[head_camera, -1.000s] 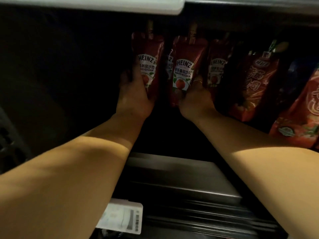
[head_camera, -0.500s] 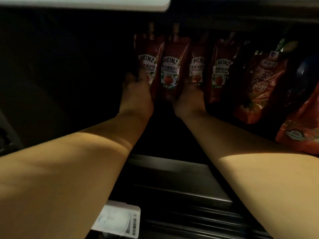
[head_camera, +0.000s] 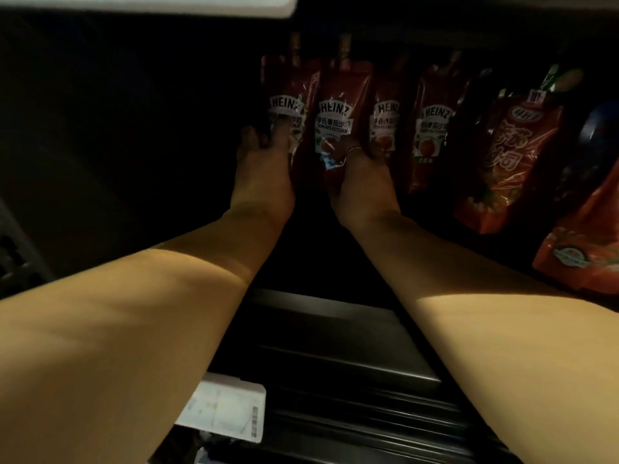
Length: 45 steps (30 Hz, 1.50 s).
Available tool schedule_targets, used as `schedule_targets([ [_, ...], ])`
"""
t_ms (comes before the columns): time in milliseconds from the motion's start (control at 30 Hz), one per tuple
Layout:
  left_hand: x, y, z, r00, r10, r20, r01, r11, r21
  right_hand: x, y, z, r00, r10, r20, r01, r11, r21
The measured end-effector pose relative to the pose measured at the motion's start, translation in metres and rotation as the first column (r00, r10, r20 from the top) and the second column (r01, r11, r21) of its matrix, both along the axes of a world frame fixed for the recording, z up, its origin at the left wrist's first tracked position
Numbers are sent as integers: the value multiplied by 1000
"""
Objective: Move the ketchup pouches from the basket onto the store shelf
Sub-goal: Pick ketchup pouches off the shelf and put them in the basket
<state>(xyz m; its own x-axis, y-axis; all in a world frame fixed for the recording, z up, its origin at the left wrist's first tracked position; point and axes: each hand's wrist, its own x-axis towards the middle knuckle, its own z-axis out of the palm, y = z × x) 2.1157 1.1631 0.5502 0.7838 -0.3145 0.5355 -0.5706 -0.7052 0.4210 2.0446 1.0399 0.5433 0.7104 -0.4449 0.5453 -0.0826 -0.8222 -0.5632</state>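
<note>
Hands reach deep into a dark store shelf [head_camera: 335, 333]. The left hand [head_camera: 263, 172] holds the first ketchup pouch [head_camera: 290, 95] at the left end of the row. Its thumb and fingers curl round the lower part of that pouch, so its grip is closed on it. The right hand [head_camera: 363, 182] holds the second ketchup pouch [head_camera: 338, 105], just beside the first one. Its fingers wrap round the bottom of that pouch, and a thin ring [head_camera: 354, 149] shows on one finger. Both held pouches stand upright and touch each other at the side.

To the right stand a third ketchup pouch [head_camera: 387, 105] and a fourth ketchup pouch [head_camera: 433, 118], also upright in the row. Past them lean bigger red sauce bags [head_camera: 509, 155], tilted to one side. One more orange-red bag [head_camera: 579, 249] lies lower at the far right edge.

Below the arms, a white price tag [head_camera: 224, 410] sits on the front edge of the shelf. A pale board [head_camera: 147, 3] runs along the top. The basket is out of the picture.
</note>
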Motion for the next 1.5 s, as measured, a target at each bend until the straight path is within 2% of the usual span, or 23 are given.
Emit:
schedule_targets([
  [100,1,-1,2,1000,17,2,-17,1000,17,1,0,0,1000,-26,8,27,997,-72],
  [333,-7,7,-3,998,-5,56,5,1000,-8,-15,-4,0,998,3,69,-8,998,61],
  [433,-12,17,-5,994,1,112,6,998,-62,-34,-7,3,986,-142,85,134,986,96],
  [600,-23,30,-3,989,-133,58,136,988,-66,-79,-9,5,939,-340,39,332,933,137],
  [733,-39,41,-1,977,-206,57,211,974,-87,-121,-6,7,858,-513,27,486,828,280],
  [900,-52,51,-1,967,-246,-59,241,966,-90,-172,8,6,795,-606,-8,568,741,358],
  [1033,-71,66,-1,950,-266,-164,253,963,-96,-225,42,3,817,-574,58,487,739,466],
  [1100,-89,80,1,936,-259,-239,251,966,-62,-261,61,0,848,-525,66,441,770,461],
  [1167,-112,100,0,931,-264,-253,273,962,3,-300,76,-5,899,-434,62,358,807,470],
  [1233,-140,124,0,925,-294,-241,303,953,0,-343,86,-16,918,-393,51,322,815,482],
  [1300,-174,148,-4,924,-333,-190,332,943,-40,-384,94,-34,928,-373,-14,334,813,477],
  [1433,-252,190,-32,909,-410,-77,407,912,-53,-461,94,-89,914,-298,-276,401,775,488],
  [1500,-290,206,-54,903,-406,-138,406,913,-30,-495,95,-115,877,-253,-409,453,721,525],
])
